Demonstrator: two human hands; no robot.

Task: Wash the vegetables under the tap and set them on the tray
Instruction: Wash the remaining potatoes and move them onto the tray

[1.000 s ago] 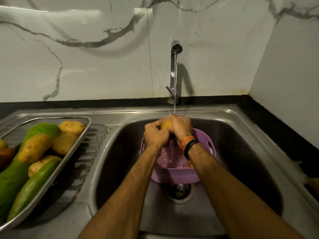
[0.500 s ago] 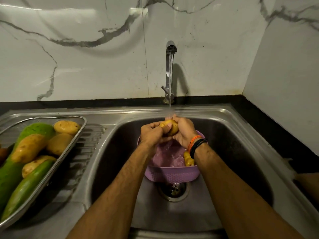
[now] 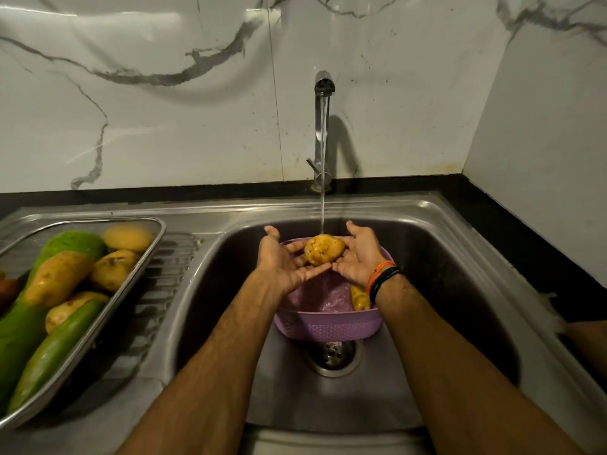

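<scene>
A yellow potato (image 3: 323, 254) lies on the straight fingers of both my hands, right under the water running from the tap (image 3: 323, 90). My left hand (image 3: 285, 261) and my right hand (image 3: 360, 254) are palm up and spread flat beneath it, fingertips meeting. Below them a purple colander (image 3: 328, 326) stands in the sink (image 3: 443, 257) with another potato (image 3: 359, 297) against its right wall. On the drainboard at the left, the steel tray (image 3: 154, 244) holds several potatoes (image 3: 113, 269) and green gourds (image 3: 52, 353).
The drain (image 3: 331, 354) lies just in front of the colander. Marble walls close off the back and the right. A black counter strip (image 3: 512, 231) runs behind and to the right of the sink.
My hands were wrapped round the potato, rubbing it under the stream. They have since opened flat, palms up, with the potato lying exposed on the fingers.
</scene>
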